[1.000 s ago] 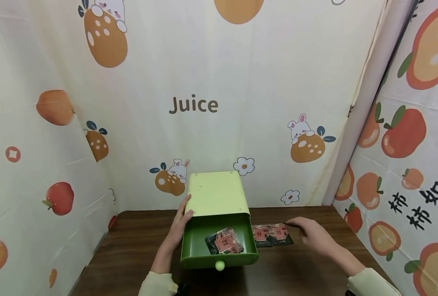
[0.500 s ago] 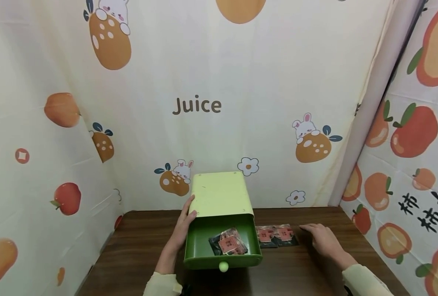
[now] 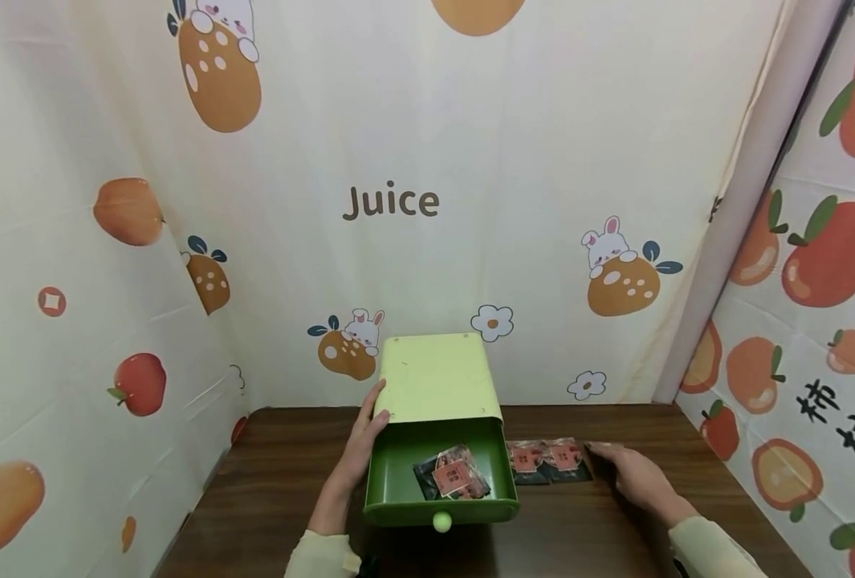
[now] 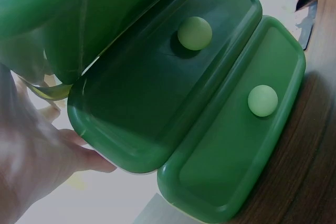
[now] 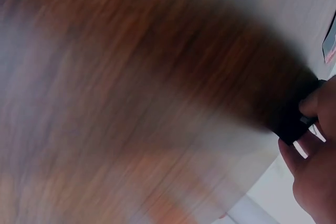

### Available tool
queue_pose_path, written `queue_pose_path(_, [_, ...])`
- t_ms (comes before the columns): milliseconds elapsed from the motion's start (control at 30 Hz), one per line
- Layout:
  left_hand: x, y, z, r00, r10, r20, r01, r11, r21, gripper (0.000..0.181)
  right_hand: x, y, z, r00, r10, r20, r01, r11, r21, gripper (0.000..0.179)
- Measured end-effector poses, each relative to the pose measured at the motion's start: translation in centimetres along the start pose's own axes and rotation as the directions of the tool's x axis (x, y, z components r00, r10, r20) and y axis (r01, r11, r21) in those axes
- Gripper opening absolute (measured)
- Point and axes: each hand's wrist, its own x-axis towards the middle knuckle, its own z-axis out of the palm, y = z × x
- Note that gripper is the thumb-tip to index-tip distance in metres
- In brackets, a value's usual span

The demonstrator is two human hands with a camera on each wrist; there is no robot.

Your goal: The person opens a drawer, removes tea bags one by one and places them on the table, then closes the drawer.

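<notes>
Head: one cabinet (image 3: 437, 377), its upper drawer (image 3: 392, 480) out, held overlapping packets (image 3: 453, 477), count unclear; two sachets (image 3: 566, 461) lay off its right edge, surface (image 3: 564, 522) extending frontward; left grip (image 3: 360, 441), fingers straight, touched its left side. Left wrist: two closed drawers (image 4: 226, 156), two knobs (image 4: 262, 100). Right wrist: right grip (image 5: 317, 182) pinched one dark packet (image 5: 290, 124).

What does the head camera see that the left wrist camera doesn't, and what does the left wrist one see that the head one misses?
Only the head view shows the word "Juice" on the back curtain and a packet's reddish label inside the open drawer.

Only the left wrist view shows the two lower drawer fronts, each with a round knob.

Both show the left hand, some of the right hand and the brown table.
</notes>
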Motion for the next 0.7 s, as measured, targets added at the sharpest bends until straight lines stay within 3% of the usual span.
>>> queue_pose_path(100, [-0.01, 0.14, 0.05, 1.0, -0.002, 0.002, 0.002, 1.0, 0.001, 0.055, 0.09, 0.02, 0.3, 1.0, -0.023, 0.003, 0.023, 1.0, 0.017, 0.063])
queue_pose_path(267, [0.01, -0.03, 0.07, 1.0, -0.003, 0.006, 0.003, 1.0, -0.009, 0.054, -0.03, -0.4, 0.4, 0.999, 0.013, 0.043, -0.015, 0.999, 0.039, 0.068])
queue_pose_path(500, [-0.04, -0.09, 0.09, 1.0, -0.005, 0.005, 0.005, 1.0, -0.002, 0.055, -0.02, -0.59, 0.66, 1.0, -0.017, -0.024, 0.017, 1.0, 0.019, 0.07])
queue_pose_path(700, [0.03, 0.08, 0.07, 1.0, 0.005, 0.004, -0.005, 1.0, -0.006, 0.056, 0.03, -0.75, 0.87, 0.999, -0.008, -0.031, 0.008, 1.0, 0.004, 0.065])
